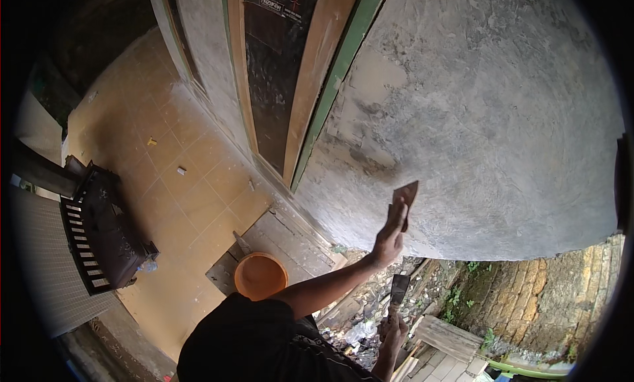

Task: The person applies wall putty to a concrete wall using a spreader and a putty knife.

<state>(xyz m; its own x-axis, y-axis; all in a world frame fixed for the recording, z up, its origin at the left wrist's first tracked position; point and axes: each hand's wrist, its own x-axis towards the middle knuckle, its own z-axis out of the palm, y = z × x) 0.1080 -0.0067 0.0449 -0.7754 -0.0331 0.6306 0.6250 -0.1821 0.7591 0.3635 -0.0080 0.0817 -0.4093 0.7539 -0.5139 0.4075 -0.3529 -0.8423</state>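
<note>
My left hand (pixel 389 237) is raised at the grey plastered wall (pixel 502 138), its arm stretched out to the right. Its fingers are closed on a flat brown scraper (pixel 407 200), whose blade lies at the wall surface. Lower down, my right hand (pixel 393 330) grips a putty knife (pixel 399 290) by its handle, the dark wide blade pointing up and apart from the wall. Smooth, paler patches of filler (pixel 373 78) show beside the green door frame (pixel 340 65).
An orange bucket (pixel 238 281) stands left of my arm at the edge of the tiled floor (pixel 175 197), beside wooden boards (pixel 290 240). Further left is a dark bench (pixel 109 227). Rubble (pixel 370 303) lies below the wall, near a stone wall (pixel 548 296).
</note>
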